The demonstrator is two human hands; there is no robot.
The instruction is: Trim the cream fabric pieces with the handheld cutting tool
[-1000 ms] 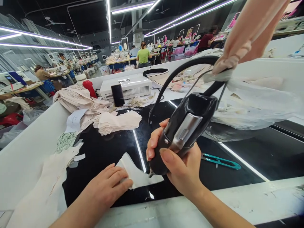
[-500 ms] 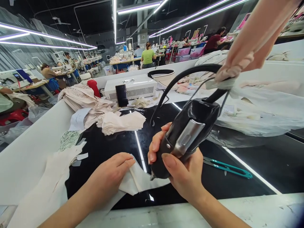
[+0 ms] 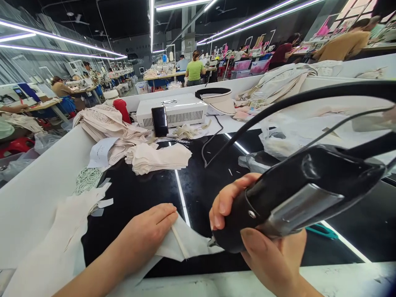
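In my right hand (image 3: 272, 247) is a black corded hand tool (image 3: 287, 202) with a bright metal lever and a small metal tip. It leans far over to the right, and my fingers wrap round its lower end. The tip is down at the right end of a white fabric piece (image 3: 198, 243); whether it touches the cloth I cannot tell. My left hand (image 3: 148, 231) presses its closed fingers on the left part of this piece, beside a narrow folded strip. Part of the cloth is hidden under that hand.
Stacked cream fabric pieces (image 3: 159, 157) lie on the black tabletop (image 3: 123, 206). Teal thread snips (image 3: 323, 231) are partly behind the tool. A phone (image 3: 159, 121) leans on a white vented box (image 3: 185, 112). More cloth (image 3: 58, 239) runs along the left wall. People sit at sewing machines beyond.
My right hand has moved right and the tool has tipped over further to the right. The pale wrapping on its cable has mostly gone out of view. My left hand stays on the fabric.
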